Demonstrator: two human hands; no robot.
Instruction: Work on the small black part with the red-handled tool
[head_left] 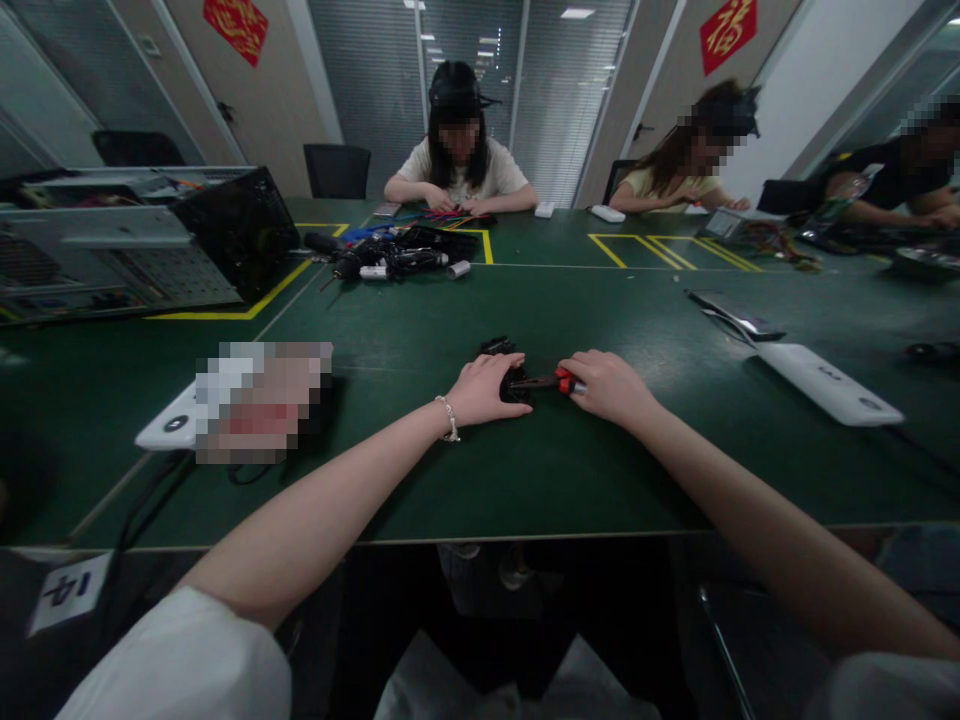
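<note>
Over the green table (pixel 450 480), my left hand (pixel 476 390) is closed around a small black part (pixel 514 388), thumb and fingers on either side of it. More black material shows just past the fingertips; its kind I cannot make out. In my right hand (pixel 611 385) is a pair of pliers (pixel 541 383) with red handles, gripped from the right. The pliers' dark, narrow jaws point left and reach the black part between my left thumb and fingers. Whether the jaws are clamped on it is too small to tell.
An opened computer case (pixel 112 255) lies at the left. Beyond my hands is a pile of black parts and cables (pixel 412 250). White power banks (pixel 829 382) lie on both sides, with a phone-like slab (pixel 739 315) at right. Co-workers (pixel 461 175) sit opposite.
</note>
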